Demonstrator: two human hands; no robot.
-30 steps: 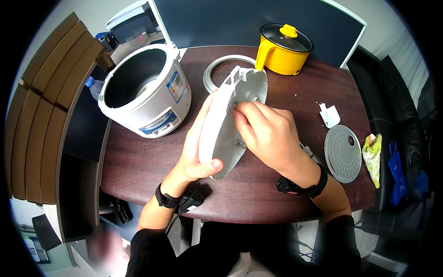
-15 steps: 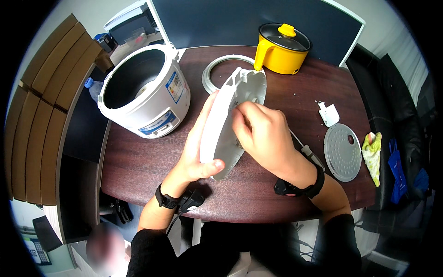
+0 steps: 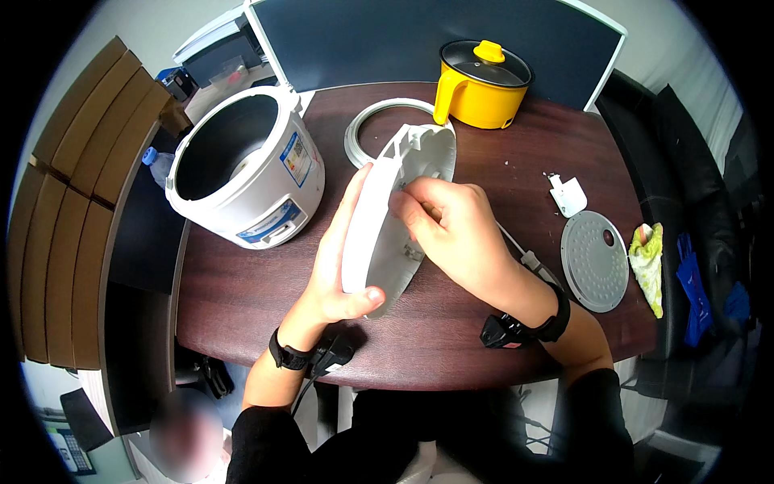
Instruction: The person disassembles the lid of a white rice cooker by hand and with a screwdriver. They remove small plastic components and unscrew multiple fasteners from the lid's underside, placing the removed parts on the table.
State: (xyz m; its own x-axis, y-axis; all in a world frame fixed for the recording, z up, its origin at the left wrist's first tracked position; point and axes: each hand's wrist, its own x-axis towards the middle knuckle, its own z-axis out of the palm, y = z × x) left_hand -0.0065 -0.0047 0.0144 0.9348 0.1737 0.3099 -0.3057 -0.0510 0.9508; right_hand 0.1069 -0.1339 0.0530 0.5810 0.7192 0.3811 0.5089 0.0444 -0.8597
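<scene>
My left hand [image 3: 334,266] grips a white plastic lid [image 3: 367,234] by its outer side, holding it on edge and tilted above the table. My right hand [image 3: 451,230] is closed, its fingertips pinched against the lid's hollow inner side; whatever lies between them is hidden. Behind that hand a pale cord or thin rod with a grey end [image 3: 532,262] rests on the table. A white rice cooker body [image 3: 270,185] stands open at the left. A white ring [image 3: 355,141] lies behind the lid; a perforated grey disc [image 3: 594,266] and a small white part [image 3: 568,195] lie to the right.
A yellow pot [image 3: 492,101] stands at the back before a dark partition [image 3: 363,44]. Beside the table [image 3: 258,315] are stacked cardboard boxes [image 3: 89,234], a bottle [image 3: 161,168], a black sofa [image 3: 697,185], a cloth [image 3: 645,266], a blue bag [image 3: 689,290] and a blurred person [image 3: 185,440].
The camera's view has shifted slightly. My right fingertips have moved a little left against the inside of the lid. My left hand still holds the lid in much the same pose.
</scene>
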